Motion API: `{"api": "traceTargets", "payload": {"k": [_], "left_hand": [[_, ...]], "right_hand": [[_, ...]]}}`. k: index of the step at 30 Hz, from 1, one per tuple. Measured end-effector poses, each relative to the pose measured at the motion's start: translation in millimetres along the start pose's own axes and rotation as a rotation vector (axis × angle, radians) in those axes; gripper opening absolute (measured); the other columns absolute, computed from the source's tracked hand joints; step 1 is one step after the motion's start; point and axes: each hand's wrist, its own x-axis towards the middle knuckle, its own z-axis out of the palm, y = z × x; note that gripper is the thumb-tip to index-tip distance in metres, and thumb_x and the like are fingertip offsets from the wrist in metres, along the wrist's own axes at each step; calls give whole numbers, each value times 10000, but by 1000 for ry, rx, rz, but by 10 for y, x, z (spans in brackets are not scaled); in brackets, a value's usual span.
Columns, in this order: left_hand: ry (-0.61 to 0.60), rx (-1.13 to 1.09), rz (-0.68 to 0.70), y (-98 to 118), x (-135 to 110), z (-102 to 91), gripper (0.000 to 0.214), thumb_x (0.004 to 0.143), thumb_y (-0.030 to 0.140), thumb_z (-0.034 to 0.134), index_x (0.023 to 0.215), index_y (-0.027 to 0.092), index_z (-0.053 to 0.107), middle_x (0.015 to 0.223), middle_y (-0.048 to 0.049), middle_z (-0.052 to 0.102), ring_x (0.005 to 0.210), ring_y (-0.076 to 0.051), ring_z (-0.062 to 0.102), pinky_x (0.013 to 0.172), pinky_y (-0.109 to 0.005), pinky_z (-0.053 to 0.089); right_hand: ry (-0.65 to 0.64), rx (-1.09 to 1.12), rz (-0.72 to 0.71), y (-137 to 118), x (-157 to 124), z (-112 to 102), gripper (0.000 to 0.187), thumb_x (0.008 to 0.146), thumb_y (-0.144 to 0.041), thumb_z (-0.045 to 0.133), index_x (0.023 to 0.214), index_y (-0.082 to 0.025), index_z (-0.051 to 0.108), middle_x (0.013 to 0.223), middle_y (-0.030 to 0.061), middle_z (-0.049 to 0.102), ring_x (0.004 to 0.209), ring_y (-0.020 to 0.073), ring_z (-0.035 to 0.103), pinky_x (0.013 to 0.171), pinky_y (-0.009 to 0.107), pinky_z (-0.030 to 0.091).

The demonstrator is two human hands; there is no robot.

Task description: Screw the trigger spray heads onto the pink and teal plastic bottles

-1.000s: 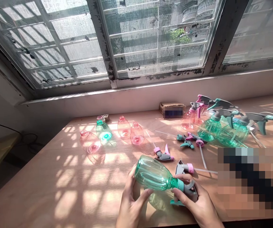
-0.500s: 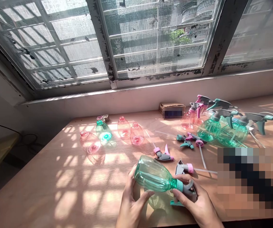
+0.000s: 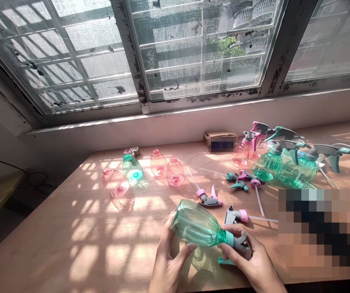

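A clear green spray bottle [image 3: 194,223] lies tilted in the air over the table's near edge, its base to the left. My left hand [image 3: 170,252] is closed around the base end, thumb below. At the neck, my right hand [image 3: 248,252] grips the teal collar and grey-teal trigger sprayer head [image 3: 240,242]; its palm hides part of the head. Just beyond my hands lie a loose pink-and-grey sprayer head [image 3: 209,199] and a second one with a pink collar [image 3: 237,215]. Further back, pink and teal sprayer heads [image 3: 238,181] lie together.
Open-necked pink bottles [image 3: 175,173] and a green bottle [image 3: 132,169] stand at the back left. Several assembled spray bottles [image 3: 268,165] crowd the back right, near a small cardboard box [image 3: 220,141]. A window sill borders the wooden table [image 3: 101,228]. A blurred patch covers the right side.
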Motion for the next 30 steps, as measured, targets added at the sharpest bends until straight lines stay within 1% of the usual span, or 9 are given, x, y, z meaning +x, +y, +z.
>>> {"api": "traceTargets", "payload": {"k": [3, 6, 8, 12, 15, 18, 23, 26, 30], "left_hand": [[-1, 38, -7, -24, -5, 2, 730, 933, 489, 836, 1591, 309, 575, 1748, -109, 527, 1663, -428, 381, 1330, -556, 393], [13, 1, -26, -18, -33, 31, 819, 897, 518, 866, 1613, 313, 524, 1728, -126, 546, 1628, -426, 442, 1341, -574, 363], [22, -36, -41, 3, -51, 51, 863, 877, 543, 883, 1615, 312, 501, 1700, -135, 573, 1597, -422, 484, 1339, -577, 356], [7, -112, -53, 33, -44, 48, 793, 890, 543, 881, 1570, 311, 544, 1661, -129, 611, 1557, -411, 526, 1319, -566, 385], [1, -79, -28, 8, -13, 14, 762, 898, 485, 883, 1573, 323, 567, 1713, -115, 562, 1599, -422, 472, 1338, -580, 353], [5, -8, -19, -9, -2, 2, 743, 906, 452, 869, 1578, 323, 580, 1740, -114, 530, 1637, -427, 415, 1355, -599, 317], [22, -5, -46, 88, -59, 62, 847, 830, 471, 920, 1581, 326, 556, 1678, -113, 595, 1625, -424, 439, 1365, -579, 302], [77, 1, -75, 136, -83, 86, 817, 853, 519, 897, 1567, 328, 549, 1657, -115, 606, 1616, -416, 445, 1358, -583, 303], [62, 23, -7, 73, -47, 70, 741, 889, 467, 874, 1558, 354, 576, 1677, -82, 596, 1596, -396, 471, 1352, -561, 321]], "right_hand": [[6, 19, 0, -30, 0, 8, 406, 780, -583, 968, 995, -261, 845, 741, -16, 760, 662, 191, 687, 631, 269, 637], [14, 17, -1, -56, -12, 29, 406, 767, -583, 977, 979, -261, 850, 725, -17, 747, 646, 198, 694, 621, 286, 647], [33, 10, 3, -64, -23, 45, 421, 747, -583, 990, 981, -259, 858, 795, 3, 780, 662, 203, 708, 628, 299, 662], [47, 12, 9, -67, -30, 55, 451, 723, -583, 1004, 991, -247, 864, 829, 23, 795, 668, 206, 703, 630, 307, 670], [25, 15, 2, -69, -20, 35, 418, 755, -573, 987, 996, -257, 858, 743, -3, 760, 638, 196, 685, 619, 292, 651], [13, 1, -4, -66, -10, 10, 402, 779, -581, 967, 1000, -265, 853, 762, -7, 772, 640, 194, 698, 632, 289, 641], [8, -48, -9, -44, -11, 3, 413, 786, -579, 958, 1016, -251, 856, 832, 17, 797, 662, 207, 717, 658, 307, 643], [8, -75, -23, -33, -12, 6, 435, 770, -578, 967, 1023, -241, 862, 886, 34, 816, 673, 213, 724, 682, 321, 647], [-17, -7, 22, -19, 3, -14, 427, 776, -579, 971, 1031, -255, 856, 769, 1, 794, 645, 216, 737, 639, 311, 646]]}}
